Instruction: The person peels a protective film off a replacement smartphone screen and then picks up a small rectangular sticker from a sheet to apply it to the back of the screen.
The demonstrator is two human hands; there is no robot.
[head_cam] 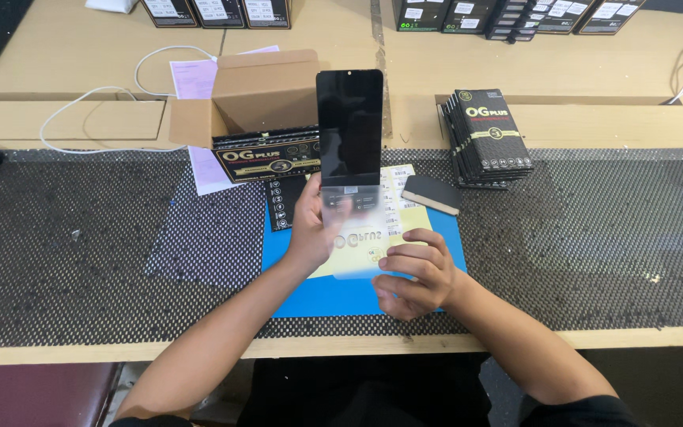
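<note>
Head view. Left hand point(315, 229) curled, fingers closed round lower end of a black glossy rectangular glass panel point(349, 126), held upright above the blue rectangular mat point(310, 294). Frosted clear plastic sleeve point(355, 237) hangs from panel's base. Right hand point(414, 273) loosely curled, fingertips pinching sleeve's lower right edge. Sleeve blurs what's behind it; left fingertips hard to make out. Panel sits above both hands, in front of open brown cardboard box point(266, 91). Stack of black flat packets point(488, 134) well to right.

The boxes point(215, 12) at the far edge of the worktop point(81, 55) are cut off; the yellow sheet point(401, 213) is partly hidden by the hands.
</note>
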